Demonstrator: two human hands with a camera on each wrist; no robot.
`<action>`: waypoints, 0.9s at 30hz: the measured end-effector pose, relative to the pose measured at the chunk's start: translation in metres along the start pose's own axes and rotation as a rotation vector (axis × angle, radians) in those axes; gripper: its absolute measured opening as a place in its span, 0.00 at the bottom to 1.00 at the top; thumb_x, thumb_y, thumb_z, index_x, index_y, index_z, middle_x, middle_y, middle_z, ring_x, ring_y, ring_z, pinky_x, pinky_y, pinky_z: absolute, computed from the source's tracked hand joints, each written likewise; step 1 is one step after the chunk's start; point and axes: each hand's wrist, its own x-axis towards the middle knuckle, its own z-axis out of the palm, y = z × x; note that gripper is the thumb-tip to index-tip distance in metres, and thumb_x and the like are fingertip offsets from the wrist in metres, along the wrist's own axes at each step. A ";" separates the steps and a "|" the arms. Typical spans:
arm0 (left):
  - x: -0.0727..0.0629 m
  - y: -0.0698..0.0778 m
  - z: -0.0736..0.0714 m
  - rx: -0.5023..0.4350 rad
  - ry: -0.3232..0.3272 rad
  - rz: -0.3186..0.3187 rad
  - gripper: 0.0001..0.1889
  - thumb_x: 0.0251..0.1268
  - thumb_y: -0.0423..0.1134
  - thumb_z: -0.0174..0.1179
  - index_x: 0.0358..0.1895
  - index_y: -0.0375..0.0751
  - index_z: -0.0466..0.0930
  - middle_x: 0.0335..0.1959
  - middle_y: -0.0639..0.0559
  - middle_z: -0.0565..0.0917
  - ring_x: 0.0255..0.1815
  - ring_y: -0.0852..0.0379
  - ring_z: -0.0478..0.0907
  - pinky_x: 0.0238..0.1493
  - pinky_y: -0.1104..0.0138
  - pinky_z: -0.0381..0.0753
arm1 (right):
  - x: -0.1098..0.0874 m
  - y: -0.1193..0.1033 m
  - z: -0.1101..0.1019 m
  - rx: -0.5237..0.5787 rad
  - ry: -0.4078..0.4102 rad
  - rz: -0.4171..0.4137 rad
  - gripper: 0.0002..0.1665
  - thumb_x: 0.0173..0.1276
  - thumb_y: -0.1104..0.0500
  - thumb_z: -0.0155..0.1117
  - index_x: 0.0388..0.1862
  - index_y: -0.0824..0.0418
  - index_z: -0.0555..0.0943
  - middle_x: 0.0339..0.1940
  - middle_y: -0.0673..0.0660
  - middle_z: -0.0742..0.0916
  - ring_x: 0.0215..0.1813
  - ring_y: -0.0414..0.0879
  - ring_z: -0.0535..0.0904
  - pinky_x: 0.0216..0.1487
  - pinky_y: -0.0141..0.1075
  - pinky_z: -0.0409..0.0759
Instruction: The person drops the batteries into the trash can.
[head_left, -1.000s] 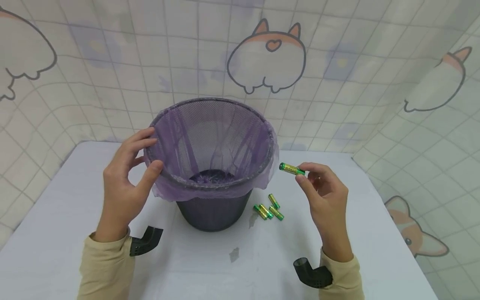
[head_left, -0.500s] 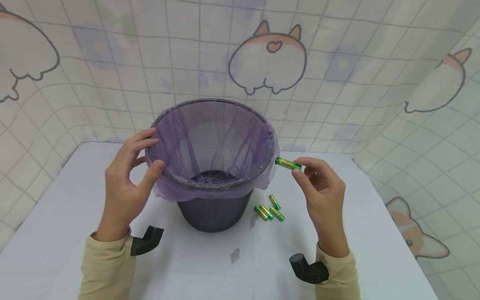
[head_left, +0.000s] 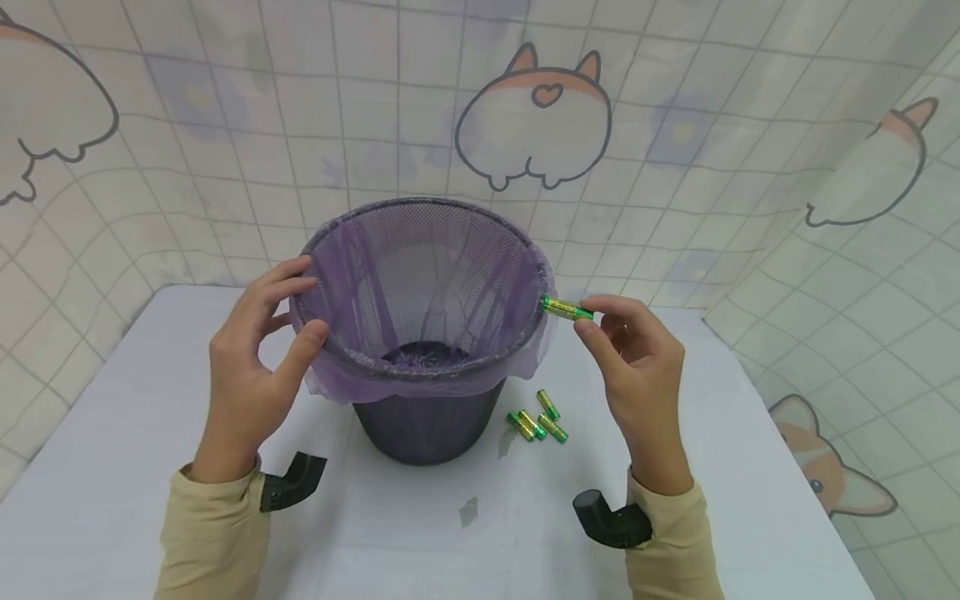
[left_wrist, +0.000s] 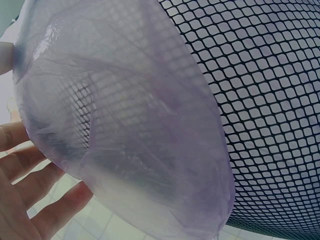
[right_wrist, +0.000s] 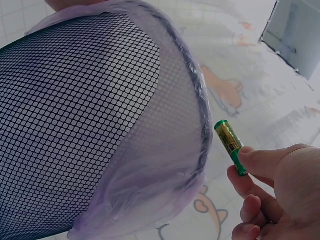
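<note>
A dark mesh wastebasket [head_left: 427, 429], lined with a purple plastic bag [head_left: 420, 385], stands on the table. My left hand [head_left: 251, 358] rests at its left rim, fingers and thumb spread along the edge; the left wrist view has the fingers [left_wrist: 60, 205] against the folded-over bag. Between thumb and index finger, my right hand [head_left: 641, 358] pinches a green and gold battery [head_left: 566, 308] by its right end. The battery's far end overlaps the right rim in the head view. Seen from the right wrist, the battery [right_wrist: 230, 142] is outside the bag's edge.
Several more such batteries [head_left: 553, 428] lie on the white tabletop [head_left: 375, 533], right of the wastebasket's base. Behind stands a checked curtain [head_left: 300, 167] with cartoon corgis. Black curved mounts [head_left: 611, 521] stick out from both wrists.
My right hand has moved left and up with the battery, bringing it from beside the wastebasket to its right rim. The left hand and the loose batteries have stayed put.
</note>
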 end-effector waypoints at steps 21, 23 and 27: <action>0.000 0.000 0.001 0.003 0.004 -0.009 0.20 0.61 0.33 0.62 0.56 0.34 0.78 0.64 0.46 0.77 0.66 0.58 0.72 0.53 0.81 0.74 | 0.008 0.004 0.011 0.003 -0.038 -0.020 0.12 0.62 0.70 0.66 0.46 0.68 0.83 0.35 0.41 0.84 0.30 0.40 0.69 0.27 0.28 0.65; 0.000 0.000 0.000 0.006 0.003 -0.008 0.20 0.61 0.33 0.62 0.57 0.34 0.78 0.65 0.46 0.76 0.66 0.58 0.72 0.53 0.81 0.74 | 0.009 0.004 0.012 0.012 -0.033 -0.026 0.13 0.61 0.71 0.66 0.45 0.68 0.83 0.36 0.41 0.84 0.30 0.40 0.69 0.27 0.28 0.65; -0.001 0.001 0.000 0.001 0.005 -0.008 0.19 0.62 0.35 0.62 0.56 0.35 0.78 0.64 0.48 0.77 0.67 0.56 0.72 0.54 0.80 0.74 | 0.010 0.003 0.014 0.022 -0.034 -0.026 0.13 0.60 0.71 0.66 0.45 0.68 0.83 0.37 0.39 0.85 0.30 0.39 0.69 0.27 0.27 0.65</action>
